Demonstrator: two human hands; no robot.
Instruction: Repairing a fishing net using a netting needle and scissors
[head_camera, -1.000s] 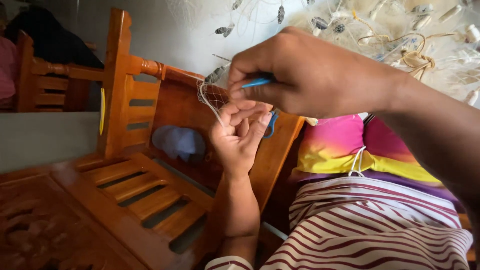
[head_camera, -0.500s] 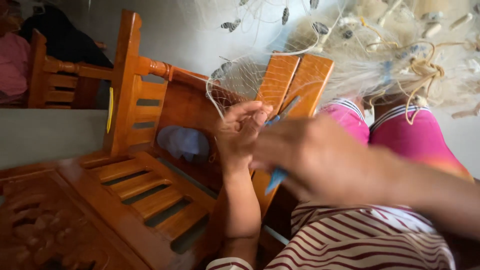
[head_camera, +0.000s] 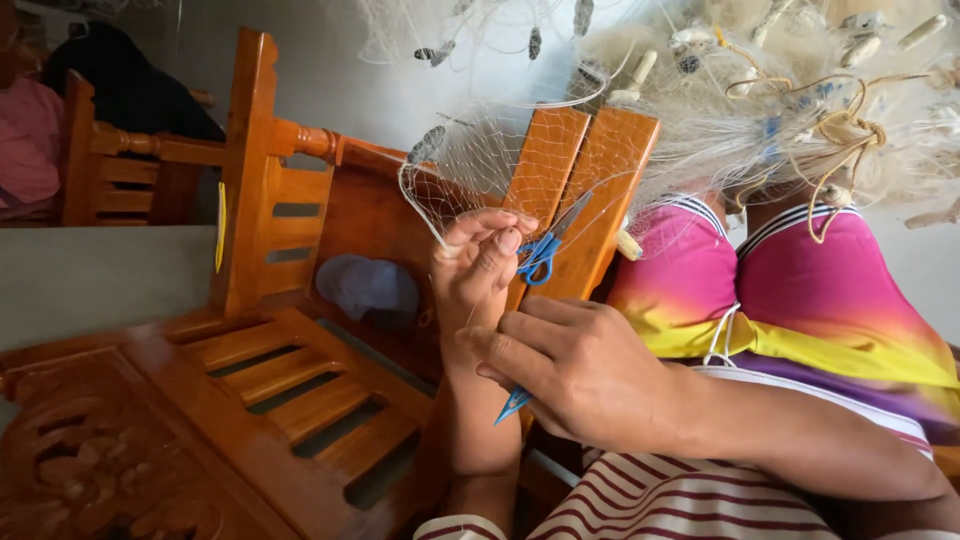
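Observation:
My left hand (head_camera: 480, 265) is raised in front of a wooden bench, pinching a strand of pale fishing net (head_camera: 455, 175) between thumb and fingers. A pair of blue-handled scissors (head_camera: 542, 250) hangs from the same hand, blades pointing up and to the right. My right hand (head_camera: 580, 375) sits just below it, against the left wrist. It is closed around a thin blue netting needle (head_camera: 513, 403), whose tip pokes out down and to the left. A fine thread runs up from the needle towards the net.
The net heaps up at top right (head_camera: 800, 100) with small floats and a tan cord, draped over my knees in pink and yellow shorts (head_camera: 800, 290). A blue cap (head_camera: 370, 287) lies on the orange wooden bench (head_camera: 270, 400). A person in pink (head_camera: 25, 140) sits far left.
My right hand has dropped from above my left hand to below it, taking the blue needle down. The left hand has stayed on the net, and the scissors have come into view.

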